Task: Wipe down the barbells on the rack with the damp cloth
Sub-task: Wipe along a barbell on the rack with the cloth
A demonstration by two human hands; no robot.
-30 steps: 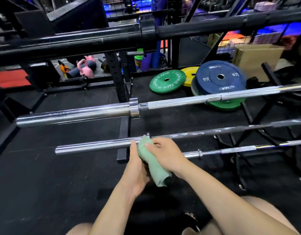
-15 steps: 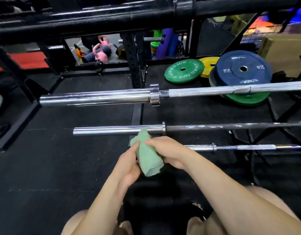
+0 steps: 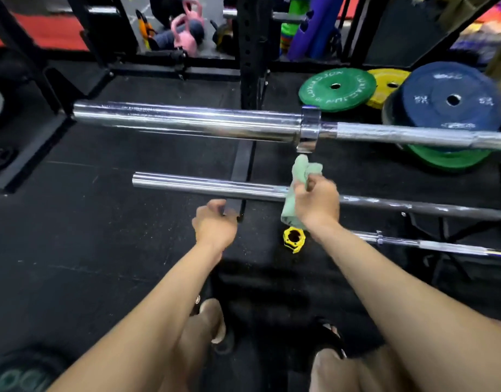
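Three chrome barbells lie across the rack, stepped from far to near. The thick upper barbell (image 3: 192,120) has a collar near mid-frame. The middle barbell (image 3: 204,185) runs below it, and the lowest barbell (image 3: 430,244) shows at the right. My right hand (image 3: 317,202) grips the green cloth (image 3: 300,176) in front of the middle barbell; the cloth's top sticks up just under the upper bar's collar. My left hand (image 3: 215,224) hangs just below the middle barbell, fingers loosely curled, holding nothing.
A yellow barbell clamp (image 3: 294,239) lies on the black rubber floor below the cloth. Green, yellow and blue weight plates (image 3: 447,100) lie behind the bars at right. A black rack upright (image 3: 250,52) stands behind centre; pink kettlebells (image 3: 184,32) sit beyond it.
My left hand has let go of the cloth and dropped to the left. My right hand has lifted the cloth up over the middle barbell. The view has tilted down, revealing the yellow clamp.
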